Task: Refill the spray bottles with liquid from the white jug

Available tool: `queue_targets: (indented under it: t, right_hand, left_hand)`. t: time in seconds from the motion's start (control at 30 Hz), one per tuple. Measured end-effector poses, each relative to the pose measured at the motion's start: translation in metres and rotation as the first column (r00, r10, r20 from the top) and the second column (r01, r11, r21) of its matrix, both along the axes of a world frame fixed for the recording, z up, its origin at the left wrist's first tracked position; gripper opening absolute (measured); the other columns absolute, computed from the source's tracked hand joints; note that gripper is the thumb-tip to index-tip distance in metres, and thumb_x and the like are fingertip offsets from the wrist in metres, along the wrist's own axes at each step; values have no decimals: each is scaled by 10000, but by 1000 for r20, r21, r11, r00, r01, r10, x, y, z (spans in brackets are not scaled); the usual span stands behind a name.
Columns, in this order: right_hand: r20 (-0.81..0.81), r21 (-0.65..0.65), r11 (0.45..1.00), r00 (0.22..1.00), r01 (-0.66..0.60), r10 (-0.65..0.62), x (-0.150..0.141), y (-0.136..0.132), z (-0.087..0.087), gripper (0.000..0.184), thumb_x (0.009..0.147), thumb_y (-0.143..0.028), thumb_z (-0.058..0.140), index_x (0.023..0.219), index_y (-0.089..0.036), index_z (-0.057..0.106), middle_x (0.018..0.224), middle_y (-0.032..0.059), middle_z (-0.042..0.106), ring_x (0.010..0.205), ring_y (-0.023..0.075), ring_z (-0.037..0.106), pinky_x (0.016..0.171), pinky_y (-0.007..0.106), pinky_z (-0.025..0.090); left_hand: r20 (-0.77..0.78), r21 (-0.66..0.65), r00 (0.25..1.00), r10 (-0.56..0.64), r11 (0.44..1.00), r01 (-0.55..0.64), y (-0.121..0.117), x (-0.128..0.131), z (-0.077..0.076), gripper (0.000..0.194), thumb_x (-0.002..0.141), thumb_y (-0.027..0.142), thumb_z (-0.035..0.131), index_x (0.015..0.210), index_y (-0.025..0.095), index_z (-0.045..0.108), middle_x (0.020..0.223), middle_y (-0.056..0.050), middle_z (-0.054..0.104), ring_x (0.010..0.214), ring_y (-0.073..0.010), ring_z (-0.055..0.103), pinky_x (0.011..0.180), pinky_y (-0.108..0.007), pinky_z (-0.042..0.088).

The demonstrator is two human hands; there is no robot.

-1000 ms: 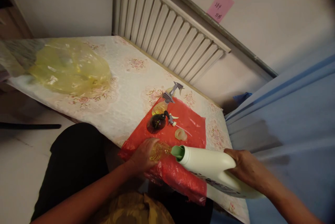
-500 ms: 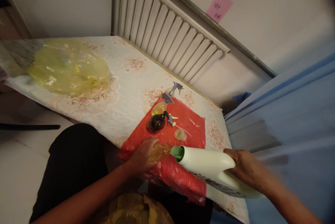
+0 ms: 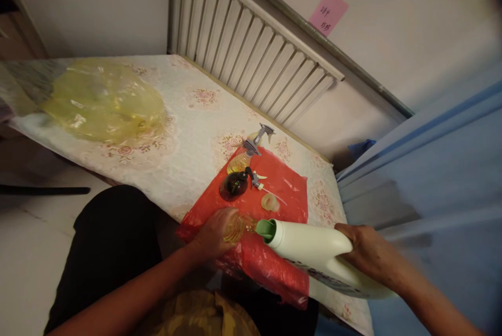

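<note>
My left hand is closed around a clear spray bottle body with an amber tint, over a red plastic bag. My right hand grips the handle of a large pale-green jug, tipped so its green spout meets the bottle's mouth. Whether liquid is flowing I cannot make out. Beyond my left hand are a dark pump bottle, a loose spray trigger with its thin tube, and a small translucent cap or funnel.
Spray bottles with grey triggers stand at the bag's far edge. A yellow plastic bag lies left on the floral-covered table. A radiator runs along the wall, and a blue curtain hangs on the right.
</note>
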State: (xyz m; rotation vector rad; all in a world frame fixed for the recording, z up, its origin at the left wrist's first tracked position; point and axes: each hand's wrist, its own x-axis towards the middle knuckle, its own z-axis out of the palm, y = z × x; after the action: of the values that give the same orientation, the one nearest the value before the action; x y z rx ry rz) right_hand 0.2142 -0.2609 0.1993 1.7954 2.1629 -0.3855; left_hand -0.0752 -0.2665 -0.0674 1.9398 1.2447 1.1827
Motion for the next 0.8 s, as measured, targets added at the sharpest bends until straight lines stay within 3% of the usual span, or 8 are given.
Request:
queue_targets:
  t: [0.23, 0.63, 0.8]
  right_hand:
    - [-22, -2, 1000, 1000, -16, 16, 2, 1, -2, 107, 755, -189, 510, 694, -218, 593, 680, -12, 714, 638, 153, 664, 553, 221, 407]
    - [2, -11, 1000, 1000, 1, -1, -2, -1, 3, 124, 743, -168, 507, 705, -221, 613, 693, -16, 726, 648, 150, 674, 553, 216, 403]
    - [19, -4, 1000, 1000, -7, 7, -3, 0, 2, 125, 740, -168, 503, 694, -216, 610, 678, -13, 722, 631, 147, 670, 550, 215, 401]
  left_hand:
    - [8, 10, 1000, -9, 1000, 9, 0, -1, 2, 649, 740, 281, 677, 1329, 101, 472, 1307, -195, 592, 1244, -330, 544, 1083, -465, 436]
    - [23, 35, 1000, 6, 999, -7, 2, 1, -9, 680, 727, 284, 700, 1348, 172, 445, 1308, -148, 583, 1238, -307, 544, 1066, -491, 458]
    - [25, 43, 1000, 3, 999, -4, 1, 1, -9, 694, 727, 292, 708, 1350, 133, 445, 1314, -164, 579, 1229, -326, 548, 1070, -483, 455]
